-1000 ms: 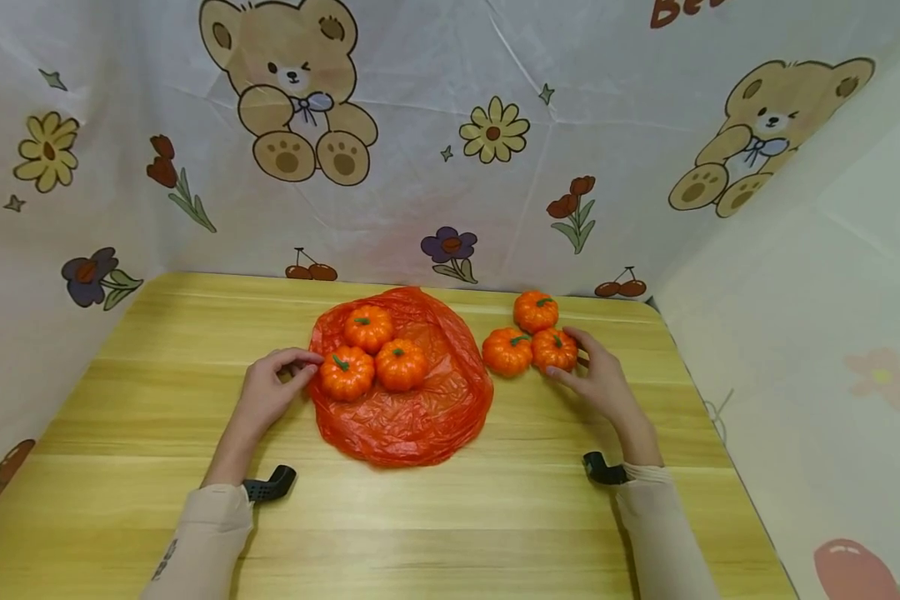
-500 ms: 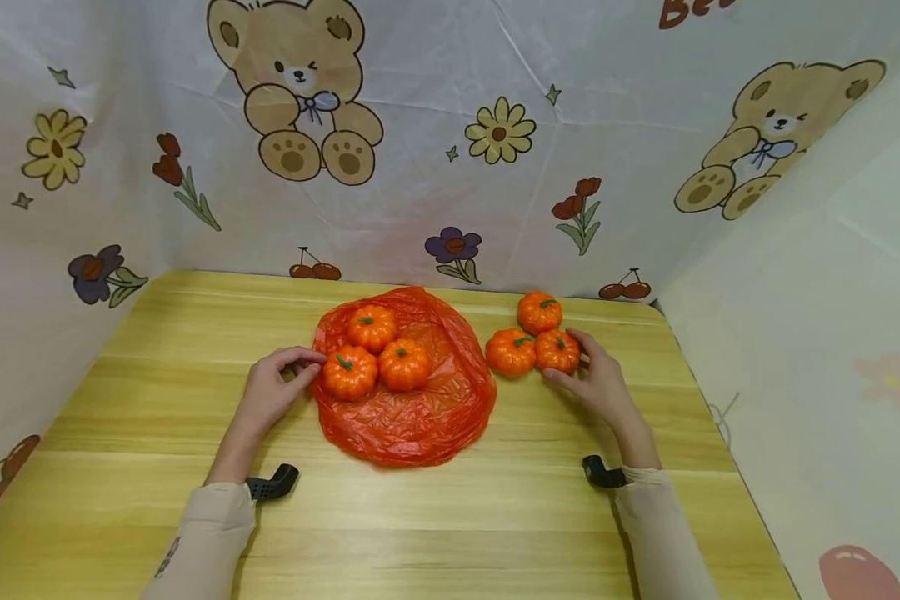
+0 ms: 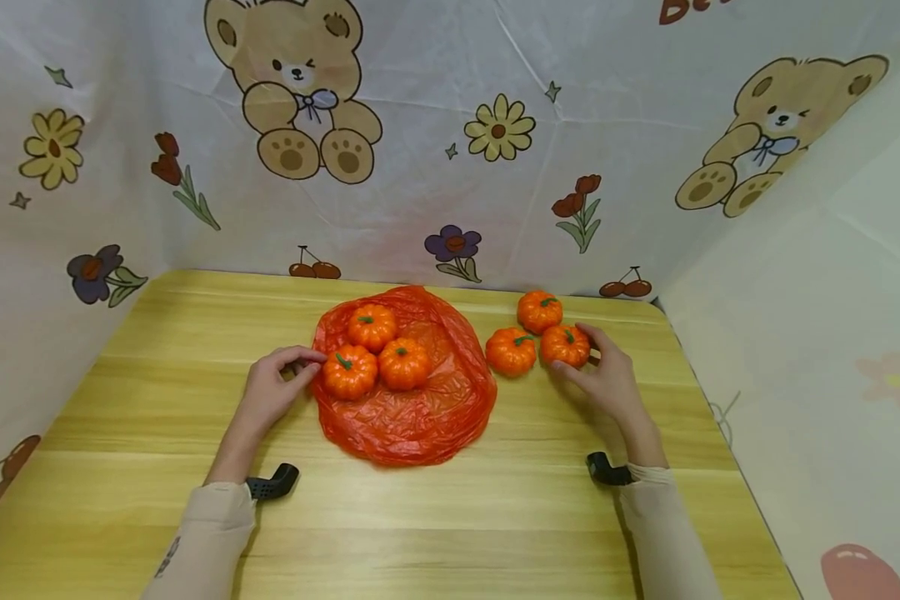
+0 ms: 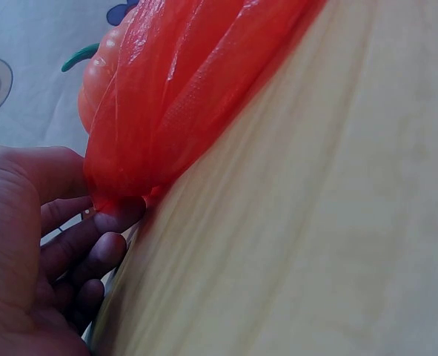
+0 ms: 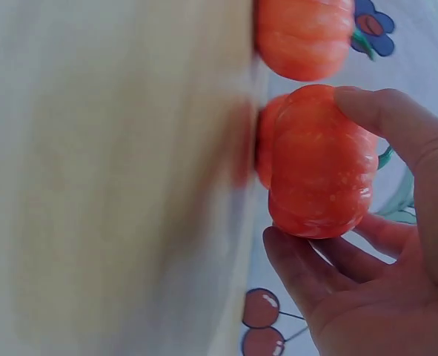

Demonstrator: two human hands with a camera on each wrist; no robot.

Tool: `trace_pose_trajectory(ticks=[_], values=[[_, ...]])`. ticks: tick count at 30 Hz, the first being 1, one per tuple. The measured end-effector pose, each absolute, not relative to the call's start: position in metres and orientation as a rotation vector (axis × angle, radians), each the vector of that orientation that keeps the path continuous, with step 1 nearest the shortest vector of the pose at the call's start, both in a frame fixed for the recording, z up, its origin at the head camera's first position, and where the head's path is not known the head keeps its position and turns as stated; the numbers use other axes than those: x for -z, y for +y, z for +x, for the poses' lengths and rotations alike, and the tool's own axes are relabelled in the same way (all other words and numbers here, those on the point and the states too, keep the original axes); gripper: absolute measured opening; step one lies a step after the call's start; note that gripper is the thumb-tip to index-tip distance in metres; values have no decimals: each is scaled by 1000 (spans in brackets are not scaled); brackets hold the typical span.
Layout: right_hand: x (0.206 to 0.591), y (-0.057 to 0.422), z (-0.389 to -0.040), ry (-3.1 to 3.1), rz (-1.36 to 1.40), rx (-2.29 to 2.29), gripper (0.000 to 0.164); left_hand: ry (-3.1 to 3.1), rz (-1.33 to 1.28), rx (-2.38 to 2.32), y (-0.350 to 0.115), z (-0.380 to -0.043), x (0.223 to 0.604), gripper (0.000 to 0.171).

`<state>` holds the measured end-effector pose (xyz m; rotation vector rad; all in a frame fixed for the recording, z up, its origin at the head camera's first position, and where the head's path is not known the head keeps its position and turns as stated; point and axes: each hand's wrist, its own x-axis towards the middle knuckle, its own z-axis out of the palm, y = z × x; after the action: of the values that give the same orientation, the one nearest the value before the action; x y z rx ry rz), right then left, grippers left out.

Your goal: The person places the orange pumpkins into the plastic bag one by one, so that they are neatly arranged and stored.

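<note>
Pumpkin [image 3: 565,347] pinched between thumb and fingers of the right hand [image 3: 609,382], seemingly raised just off the tabletop [image 3: 450,533]. Two loose pumpkins [image 3: 510,353] close by, one just left of the right hand's pumpkin, one just beyond it. Red bag [image 3: 420,427] between both hands, nearer the left hand [image 3: 268,388], edge pinched there between thumb and finger. Three bagged pumpkins [image 3: 349,373] clustered just right of the left hand's fingertips, green stems showing. Patterned cloth [image 3: 412,192] beyond both hands.
</note>
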<state>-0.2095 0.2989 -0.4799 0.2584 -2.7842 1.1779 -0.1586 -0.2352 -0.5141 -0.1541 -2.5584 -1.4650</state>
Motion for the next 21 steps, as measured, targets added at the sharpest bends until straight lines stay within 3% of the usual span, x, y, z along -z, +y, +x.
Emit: trace_pose_trajectory(ticks=[21], values=[[440, 289, -196, -2653, 277, -1228, 78, -2573, -135, 1453, -234, -157, 514, 13]])
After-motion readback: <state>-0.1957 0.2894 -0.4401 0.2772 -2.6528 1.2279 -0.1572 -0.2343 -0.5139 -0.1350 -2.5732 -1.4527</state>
